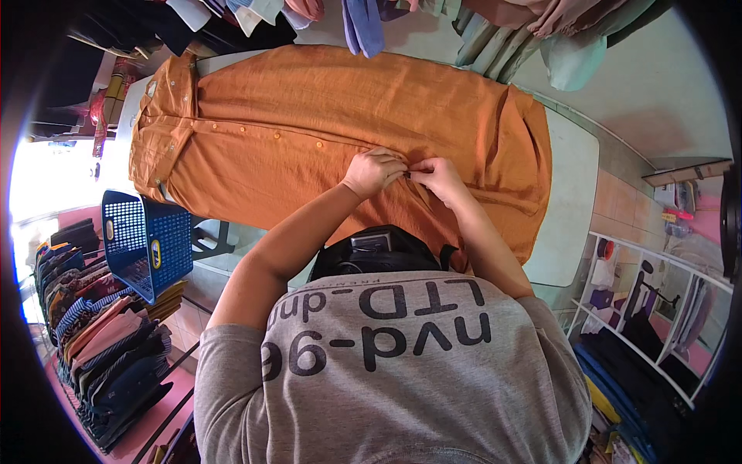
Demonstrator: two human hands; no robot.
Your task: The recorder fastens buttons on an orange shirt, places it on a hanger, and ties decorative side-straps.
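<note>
An orange button-front garment [278, 174] lies spread along a white table [571, 174], its collar end at the left and several buttons showing on the front strip. Near the middle of the garment, my left hand [377, 171] pinches the cloth at the front edge. My right hand [437, 177] meets it from the right, its fingertips also closed on the cloth. A small dark spot shows between the fingertips; what it is cannot be told. The cloth is gathered in folds below and right of my hands.
A blue plastic basket [168, 243] stands at the table's left near edge. Below it are rows of folded clothes [110, 342]. Garments hang over the far side, among them a purple one [363, 26]. A white rack [637, 307] stands at the right.
</note>
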